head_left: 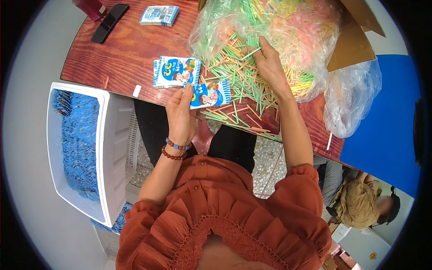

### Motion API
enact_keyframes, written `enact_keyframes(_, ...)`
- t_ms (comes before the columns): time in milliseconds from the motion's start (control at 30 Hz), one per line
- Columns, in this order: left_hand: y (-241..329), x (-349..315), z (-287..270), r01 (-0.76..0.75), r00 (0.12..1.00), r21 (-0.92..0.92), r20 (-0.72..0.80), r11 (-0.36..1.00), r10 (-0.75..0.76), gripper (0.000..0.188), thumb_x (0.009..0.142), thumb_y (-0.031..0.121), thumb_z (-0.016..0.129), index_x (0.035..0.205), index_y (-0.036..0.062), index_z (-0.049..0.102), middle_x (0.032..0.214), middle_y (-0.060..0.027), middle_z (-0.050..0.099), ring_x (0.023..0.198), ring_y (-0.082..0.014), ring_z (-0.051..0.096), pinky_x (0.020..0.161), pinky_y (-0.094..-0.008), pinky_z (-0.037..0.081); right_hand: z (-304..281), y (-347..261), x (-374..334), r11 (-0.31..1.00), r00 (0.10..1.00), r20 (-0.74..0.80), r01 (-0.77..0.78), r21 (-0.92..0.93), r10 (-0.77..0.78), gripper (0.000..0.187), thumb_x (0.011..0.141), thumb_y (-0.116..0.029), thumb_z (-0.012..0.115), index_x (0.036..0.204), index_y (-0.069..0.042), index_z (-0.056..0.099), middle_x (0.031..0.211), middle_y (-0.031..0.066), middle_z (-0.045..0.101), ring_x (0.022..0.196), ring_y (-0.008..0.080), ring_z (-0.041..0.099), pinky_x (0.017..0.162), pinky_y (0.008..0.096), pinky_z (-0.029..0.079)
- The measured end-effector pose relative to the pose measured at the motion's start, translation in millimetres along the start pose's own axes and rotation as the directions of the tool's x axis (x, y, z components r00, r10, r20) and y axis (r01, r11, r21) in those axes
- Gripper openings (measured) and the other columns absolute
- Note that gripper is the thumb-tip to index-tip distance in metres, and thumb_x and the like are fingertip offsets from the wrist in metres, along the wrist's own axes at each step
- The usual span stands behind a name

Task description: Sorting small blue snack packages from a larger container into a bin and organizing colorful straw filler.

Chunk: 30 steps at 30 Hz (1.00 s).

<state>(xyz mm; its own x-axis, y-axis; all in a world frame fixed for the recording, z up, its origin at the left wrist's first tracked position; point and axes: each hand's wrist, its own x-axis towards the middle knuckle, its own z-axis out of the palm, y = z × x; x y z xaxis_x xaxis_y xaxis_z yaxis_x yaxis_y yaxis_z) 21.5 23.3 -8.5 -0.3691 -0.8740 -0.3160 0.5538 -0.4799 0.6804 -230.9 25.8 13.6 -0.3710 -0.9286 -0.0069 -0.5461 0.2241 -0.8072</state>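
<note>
Between the thumb and fingers of my left hand [180,114] is a small blue-and-white printed packet [212,93], held flat near the table's front edge. Just beyond it lies a short stack of matching packets [173,69]. My right hand [269,63] reaches into a heap of thin green, pink and yellow sticks [229,72], its fingers closed around a small bunch of green sticks [253,42]. The heap spills out of a clear plastic bag [310,31] and spreads toward the table's front edge.
A black phone [110,23], a red bottle [90,9] and another packet stack [159,15] lie at the far left. A cardboard box [353,45] and a crumpled plastic bag [353,99] are at right. A white bin [103,157] of blue packets stands left. Another person [360,202] sits lower right.
</note>
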Motion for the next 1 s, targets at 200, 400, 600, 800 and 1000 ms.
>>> enact_keyframes(200, -5, 2, -4, -0.001, 1.0, -0.01, 0.029, 1.0, 0.001, 0.018, 0.099, 0.018, 0.056, 0.1, 0.0027, 0.065, 0.096, -0.0006, 0.066, 0.084, -0.005, 0.06, 0.077, -0.0234, 0.05, -3, 1, -2, 0.988, 0.999, -0.025, 0.05, 0.145, -0.047, 0.031, 0.094, -0.008, 0.047, 0.123, 0.001, 0.054, 0.103, 0.0061, 0.066, 0.096, 0.0142, 0.058, 0.088, 0.0281, 0.044)
enact_keyframes(400, 1, 5, 1, 0.063, 0.994, -0.015, 0.094, 0.998, -0.061, 0.021, 0.1, 0.021, 0.053, 0.1, 0.0022, 0.064, 0.1, -0.0054, 0.068, 0.087, -0.0117, 0.064, 0.073, -0.0276, 0.053, -19, -6, 2, 0.981, 0.998, 0.003, 0.057, 0.187, -0.059, 0.024, 0.097, -0.011, 0.048, 0.117, -0.001, 0.055, 0.1, 0.0058, 0.065, 0.097, 0.0158, 0.059, 0.089, 0.0294, 0.044)
enact_keyframes(600, -5, 19, 15, 0.093, 0.989, -0.113, 0.121, 0.989, -0.08, 0.025, 0.1, 0.024, 0.054, 0.101, 0.0012, 0.063, 0.095, -0.0074, 0.067, 0.081, -0.0137, 0.063, 0.07, -0.0293, 0.052, -23, 3, 3, 0.582, 0.996, -0.081, 0.083, 0.809, -0.029, 0.022, 0.098, -0.009, 0.046, 0.119, -0.001, 0.048, 0.1, 0.0102, 0.063, 0.099, 0.028, 0.062, 0.094, 0.0423, 0.05)
enact_keyframes(800, -17, 31, 30, 0.127, 0.981, -0.13, 0.161, 0.983, -0.106, 0.023, 0.099, 0.023, 0.054, 0.097, 0.0018, 0.063, 0.094, -0.0079, 0.066, 0.076, -0.0162, 0.059, 0.071, -0.0322, 0.051, -16, 8, -10, 0.025, 0.986, -0.163, 0.164, 0.986, -0.022, 0.013, 0.1, -0.007, 0.045, 0.107, 0.001, 0.051, 0.096, 0.0126, 0.059, 0.104, 0.0308, 0.059, 0.107, 0.0531, 0.04)
enact_keyframes(1000, -28, 42, 38, 0.08, 0.984, -0.079, 0.164, 0.994, -0.066, 0.022, 0.099, 0.022, 0.054, 0.097, 0.0026, 0.063, 0.094, -0.0068, 0.067, 0.079, -0.0149, 0.061, 0.07, -0.0308, 0.051, 0, -37, -33, 0.241, 0.942, -0.323, 0.337, 0.91, -0.095, 0.02, 0.104, -0.021, 0.04, 0.105, -0.003, 0.049, 0.095, 0.0115, 0.06, 0.116, 0.0368, 0.055, 0.106, 0.0503, 0.035)
